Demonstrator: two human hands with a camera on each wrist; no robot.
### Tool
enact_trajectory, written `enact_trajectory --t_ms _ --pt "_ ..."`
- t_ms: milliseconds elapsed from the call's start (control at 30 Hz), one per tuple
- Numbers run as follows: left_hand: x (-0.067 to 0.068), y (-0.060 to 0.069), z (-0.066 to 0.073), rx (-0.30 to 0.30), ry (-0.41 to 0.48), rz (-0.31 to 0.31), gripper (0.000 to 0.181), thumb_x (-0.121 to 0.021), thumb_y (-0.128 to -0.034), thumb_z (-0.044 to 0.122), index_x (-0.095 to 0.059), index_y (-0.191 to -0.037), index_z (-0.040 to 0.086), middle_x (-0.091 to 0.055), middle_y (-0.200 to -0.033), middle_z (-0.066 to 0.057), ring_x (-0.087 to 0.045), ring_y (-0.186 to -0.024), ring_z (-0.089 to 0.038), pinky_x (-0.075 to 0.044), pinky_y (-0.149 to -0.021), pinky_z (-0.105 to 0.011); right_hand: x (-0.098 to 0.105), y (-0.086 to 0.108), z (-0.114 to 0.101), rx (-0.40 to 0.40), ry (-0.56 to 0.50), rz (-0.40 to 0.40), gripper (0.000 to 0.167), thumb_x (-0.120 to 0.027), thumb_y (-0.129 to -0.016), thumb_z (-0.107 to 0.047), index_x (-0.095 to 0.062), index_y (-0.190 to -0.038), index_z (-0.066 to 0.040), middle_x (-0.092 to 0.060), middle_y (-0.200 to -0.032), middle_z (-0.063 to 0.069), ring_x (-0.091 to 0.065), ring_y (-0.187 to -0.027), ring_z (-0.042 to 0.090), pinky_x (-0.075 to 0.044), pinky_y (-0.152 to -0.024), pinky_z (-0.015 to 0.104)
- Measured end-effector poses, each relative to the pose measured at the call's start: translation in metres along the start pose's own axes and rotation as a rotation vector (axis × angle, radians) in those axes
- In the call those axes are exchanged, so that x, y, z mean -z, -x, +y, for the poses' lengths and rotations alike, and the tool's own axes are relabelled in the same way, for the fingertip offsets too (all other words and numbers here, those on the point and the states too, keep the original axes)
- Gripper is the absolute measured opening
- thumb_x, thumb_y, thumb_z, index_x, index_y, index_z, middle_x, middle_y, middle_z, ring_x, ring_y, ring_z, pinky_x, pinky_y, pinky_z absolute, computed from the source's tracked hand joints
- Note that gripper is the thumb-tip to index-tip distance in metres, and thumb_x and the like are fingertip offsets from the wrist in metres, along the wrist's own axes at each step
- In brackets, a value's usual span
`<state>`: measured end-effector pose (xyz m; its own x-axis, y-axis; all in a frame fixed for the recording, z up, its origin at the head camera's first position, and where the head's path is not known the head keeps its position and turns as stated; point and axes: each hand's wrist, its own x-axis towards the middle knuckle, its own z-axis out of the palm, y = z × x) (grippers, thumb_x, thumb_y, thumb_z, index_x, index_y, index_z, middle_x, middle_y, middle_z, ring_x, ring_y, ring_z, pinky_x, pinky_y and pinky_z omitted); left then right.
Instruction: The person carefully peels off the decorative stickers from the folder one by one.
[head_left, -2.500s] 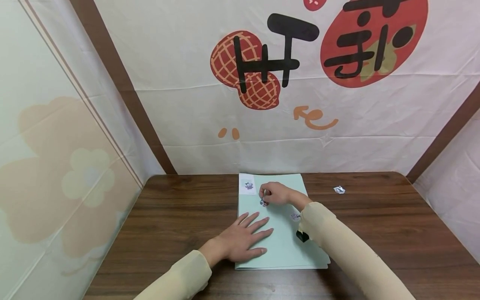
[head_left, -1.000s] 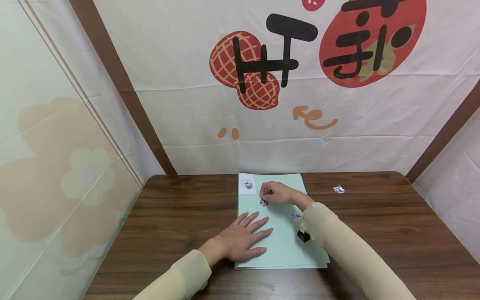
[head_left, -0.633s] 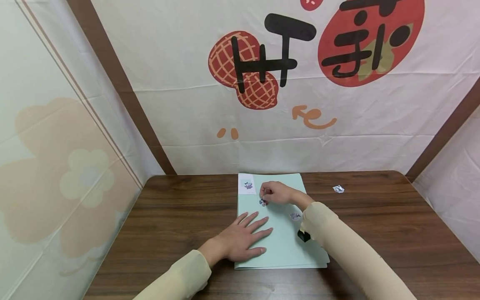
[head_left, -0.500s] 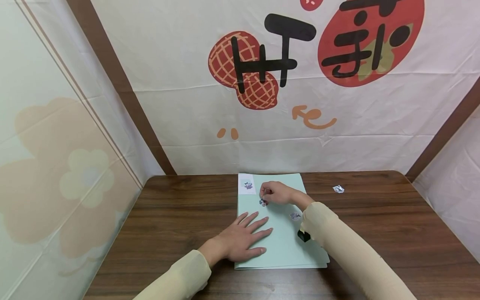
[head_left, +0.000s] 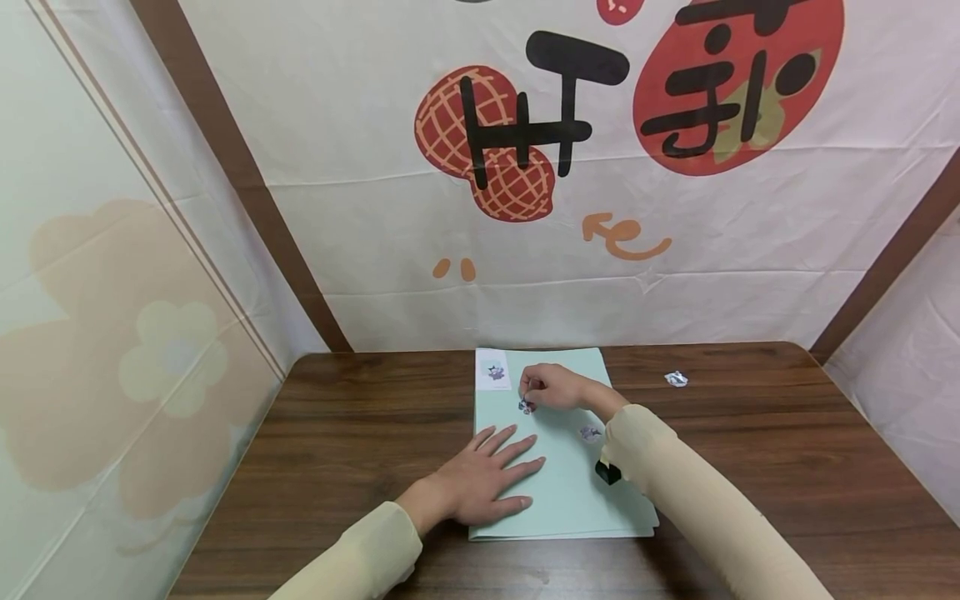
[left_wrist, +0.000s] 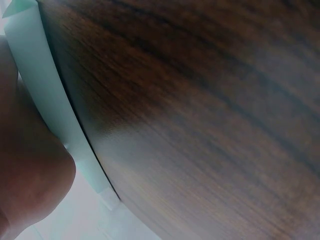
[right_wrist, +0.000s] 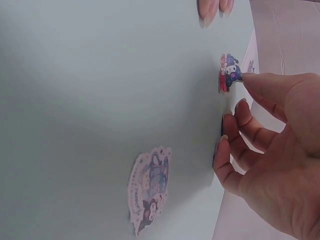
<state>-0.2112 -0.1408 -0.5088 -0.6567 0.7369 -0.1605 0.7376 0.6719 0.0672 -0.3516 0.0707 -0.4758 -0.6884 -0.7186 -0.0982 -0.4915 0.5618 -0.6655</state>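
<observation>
In the head view, the left hand [head_left: 487, 482] lies flat with spread fingers on the left part of a pale green folder [head_left: 570, 508]. Above the folder's upper half, the right hand [head_left: 553, 387] pinches a small cartoon sticker [head_left: 526, 406]. The right wrist view shows that sticker [right_wrist: 230, 74] between thumb and finger of the right hand [right_wrist: 280, 145], close to the green surface; whether it is fully stuck down I cannot tell. A second sticker [head_left: 590, 433] lies on the folder under the right forearm, large in the right wrist view [right_wrist: 149, 187].
A white label with a cartoon figure [head_left: 492, 370] sits in the folder's top left corner. One shiny sticker [head_left: 676, 379] lies on the brown wooden table [head_left: 360, 433] at the back right. A printed cloth [head_left: 375, 208] hangs behind the table.
The right sleeve has shifted slightly to the right since the earliest frame. Both hands otherwise hold their places, and the sticker stays pinched. The head view has tilted very slightly.
</observation>
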Motion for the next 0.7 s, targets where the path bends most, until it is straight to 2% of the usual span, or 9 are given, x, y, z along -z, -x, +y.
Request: enact_trajectory --t_ms 400,700 --pt "0.011 0.003 0.006 0.011 -0.018 -0.031 0.062 -0.027 -0.1073 0.061 -0.026 -0.163 0.035 -0.015 -0.172 0.003 -0.008 -0.158 -0.030 -0.011 -0.125 -0.054 0.000 0.001 0.000 0.007 -0.015 -0.011 0.010 -0.054 -0.104 -0.006 -0.064 -0.102 -0.004 -0.070 -0.090 0.006 -0.057 -0.077 0.012 -0.046 -0.074 0.030" --pt "0.007 0.001 0.003 0.011 -0.024 -0.020 0.062 -0.025 -0.1072 0.062 -0.025 -0.163 0.037 -0.013 -0.172 0.004 -0.007 -0.159 -0.029 -0.010 -0.126 -0.053 0.002 0.000 0.002 0.017 -0.011 -0.005 0.011 -0.054 -0.104 -0.006 -0.064 -0.102 -0.004 -0.071 -0.089 0.007 -0.056 -0.075 0.012 -0.045 -0.072 0.030"
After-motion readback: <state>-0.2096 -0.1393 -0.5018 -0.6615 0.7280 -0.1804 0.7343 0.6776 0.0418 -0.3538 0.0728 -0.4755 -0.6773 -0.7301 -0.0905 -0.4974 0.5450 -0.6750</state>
